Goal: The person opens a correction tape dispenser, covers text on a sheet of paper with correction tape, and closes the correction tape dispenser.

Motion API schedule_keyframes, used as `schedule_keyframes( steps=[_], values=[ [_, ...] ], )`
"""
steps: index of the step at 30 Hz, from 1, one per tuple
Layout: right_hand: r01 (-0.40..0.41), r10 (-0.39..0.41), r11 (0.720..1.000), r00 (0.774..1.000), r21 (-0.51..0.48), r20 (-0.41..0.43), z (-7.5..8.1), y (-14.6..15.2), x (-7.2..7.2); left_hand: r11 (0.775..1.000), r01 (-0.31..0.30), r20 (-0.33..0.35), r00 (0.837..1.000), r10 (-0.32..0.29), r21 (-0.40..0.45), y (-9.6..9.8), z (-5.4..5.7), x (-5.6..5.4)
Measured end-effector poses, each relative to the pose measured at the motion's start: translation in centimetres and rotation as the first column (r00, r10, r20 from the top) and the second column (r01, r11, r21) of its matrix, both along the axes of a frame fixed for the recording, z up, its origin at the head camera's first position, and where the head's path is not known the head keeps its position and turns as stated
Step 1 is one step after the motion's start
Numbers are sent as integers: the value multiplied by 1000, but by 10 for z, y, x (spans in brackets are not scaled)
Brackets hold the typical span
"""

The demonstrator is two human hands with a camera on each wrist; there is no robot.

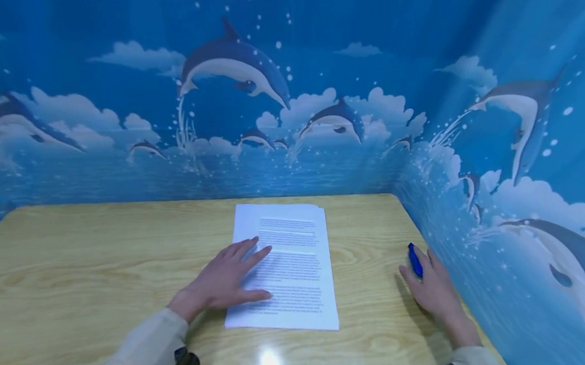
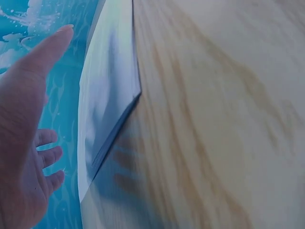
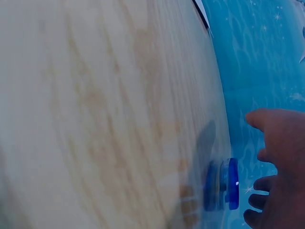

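A stack of white printed sheets [image 1: 297,260] lies on the table, its edges slightly uneven. Over its left part hovers my left hand [image 1: 230,275], fingers spread and holding nothing; in the left wrist view the thumb [image 2: 45,52] stretches out above the sheets' corner [image 2: 119,95]. Near the table's right edge is a small, glossy blue oblong object [image 1: 415,261], whose exact kind I cannot tell. My right hand [image 1: 434,291] is just beside and over it, fingers loosely extended. The right wrist view shows the blue object [image 3: 233,183] on the tabletop with a gap between it and the fingers [image 3: 262,183].
The pale wooden table [image 1: 101,255] extends far to the left. A blue curtain [image 1: 321,164] printed with dolphins borders it at the back and close along the right edge. A glare spot shows at the front. Dark devices [image 1: 186,363] are worn at the wrists.
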State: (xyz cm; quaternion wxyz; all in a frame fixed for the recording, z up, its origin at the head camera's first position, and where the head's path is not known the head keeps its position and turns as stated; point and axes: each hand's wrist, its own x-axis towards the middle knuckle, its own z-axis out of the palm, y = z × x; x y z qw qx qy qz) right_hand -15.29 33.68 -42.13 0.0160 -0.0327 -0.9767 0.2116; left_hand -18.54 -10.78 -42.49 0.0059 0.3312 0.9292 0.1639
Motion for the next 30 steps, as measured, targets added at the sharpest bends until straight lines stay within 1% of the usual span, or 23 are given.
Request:
schedule_keyframes(
  steps=[4, 7, 11, 17, 21, 23, 27, 30],
  values=[
    [32, -31, 999, 999, -32, 43, -2, 4, -3, 999, 34, -5, 999, -34, -19, 8, -1, -4],
    [59, -56, 998, 997, -39, 56, -4, 8, -5, 999, 40, 10, 999, -40, -35, 15, -2, -7],
    [75, -73, 997, 996, -26, 41, -8, 13, -7, 997, 55, 33, 998, -53, -60, 23, -1, -10],
    [106, -107, 994, 994, 10, 19, -12, 15, -11, 992, 111, 12, 994, -110, -67, 33, 1, -12],
    [158, -159, 987, 987, 36, 29, -12, 15, -14, 989, 116, 8, 993, -116, -91, 38, 1, -12],
    [177, -178, 983, 984, 46, 27, -12, 15, -14, 988, 115, 19, 993, -114, -102, 40, 1, -12],
    [201, -202, 977, 979, 65, 15, -12, 17, -14, 986, 124, 30, 992, -121, -109, 42, 1, -13],
    [207, -209, 975, 978, 78, 23, -11, 17, -15, 985, 131, 21, 991, -130, -109, 43, 2, -14]
  ],
)
